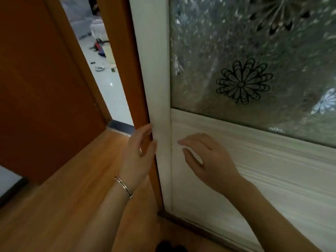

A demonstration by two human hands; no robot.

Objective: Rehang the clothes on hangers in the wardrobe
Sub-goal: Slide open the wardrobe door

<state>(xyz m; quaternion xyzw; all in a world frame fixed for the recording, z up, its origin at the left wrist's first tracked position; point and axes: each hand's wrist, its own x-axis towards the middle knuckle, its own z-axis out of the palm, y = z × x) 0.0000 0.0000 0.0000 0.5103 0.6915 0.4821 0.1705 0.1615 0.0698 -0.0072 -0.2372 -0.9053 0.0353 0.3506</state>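
A white sliding wardrobe door [236,170] fills the right side, with a frosted glass panel [254,60] printed with black and white flowers above a white wood-grain panel. My left hand [138,153], a bracelet on its wrist, curls its fingers around the door's white left edge [158,88]. My right hand [207,159] hovers open, fingers spread, just in front of the lower white panel. No clothes or hangers are in view; the wardrobe's inside is hidden behind the door.
An orange-brown room door [41,88] stands open at the left. Through the doorway a pale tiled floor [112,91] with scattered small items shows. Wooden floor [72,197] lies below, and a white and dark furniture corner [9,182] sits at the far left.
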